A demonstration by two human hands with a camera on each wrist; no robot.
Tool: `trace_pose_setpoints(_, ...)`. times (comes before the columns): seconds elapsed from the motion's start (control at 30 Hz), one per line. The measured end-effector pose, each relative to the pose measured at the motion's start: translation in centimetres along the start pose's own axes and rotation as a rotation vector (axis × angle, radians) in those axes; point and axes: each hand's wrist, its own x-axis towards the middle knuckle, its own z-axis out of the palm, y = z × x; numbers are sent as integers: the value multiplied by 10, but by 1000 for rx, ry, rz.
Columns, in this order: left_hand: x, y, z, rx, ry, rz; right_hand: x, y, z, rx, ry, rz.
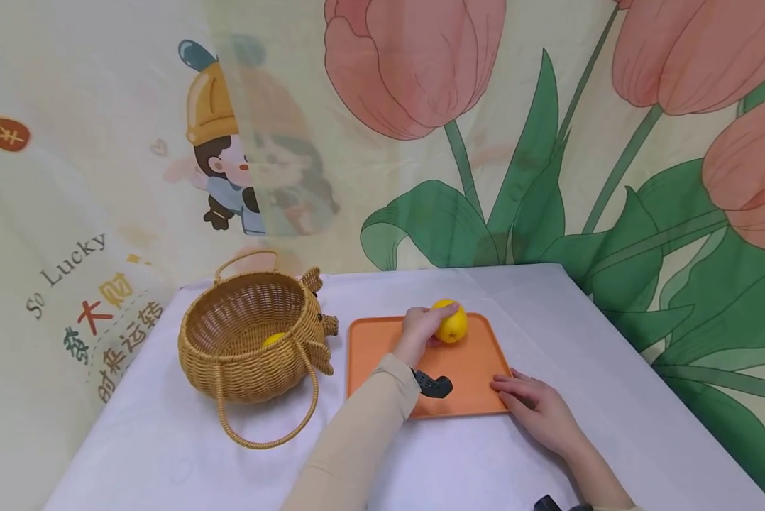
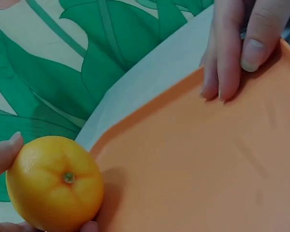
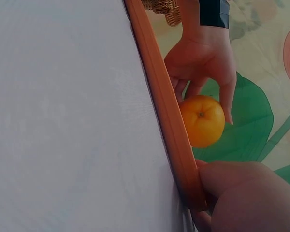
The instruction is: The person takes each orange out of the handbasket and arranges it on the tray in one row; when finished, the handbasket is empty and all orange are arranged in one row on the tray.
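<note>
A person's left hand [image 1: 421,328] pinched a yellow fruit [image 1: 453,326] between thumb and fingers at the 1 o'clock side of an orange tray [image 1: 472,389], while the right hand [image 1: 538,413] rested at 4 o'clock, its fingers laid nearly straight over the rim. Whether the fruit touched the tray could not be told. At 9 o'clock, just beside the tray on a white-covered worktop [image 1: 446,468], stood a wicker basket [image 1: 255,376], its animal snout turned toward 3 o'clock; a 2nd fruit [image 1: 272,339] showed inside, toward the basket's 4 o'clock side. A tulip-printed backdrop [image 1: 414,64] rose behind, from 12 to 3 o'clock.

The step in hand appeared to be a transfer of fruit between tray and basket, with the right hand seemingly steadying the tray; the moment did not settle which way the fruit was bound. If it was leaving, the next move called for a secure pinch, a lift above the rim and a carry toward 9 o'clock, over the basket's wall, before the fingers spread. If it was arriving, the move called for a gentle lowering and a slow release, since so round a fruit would probably roll.
</note>
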Motion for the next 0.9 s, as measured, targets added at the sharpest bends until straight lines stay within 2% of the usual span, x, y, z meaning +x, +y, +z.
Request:
trace_pose_setpoints(0.27, 0, 4, -1, -15, -10, -7, 0, -2, -1, 3, 0, -3)
trace_pose_setpoints(0.9, 0, 0, -3, -2, -21, -5, 0, -2, 0, 5, -6, 19)
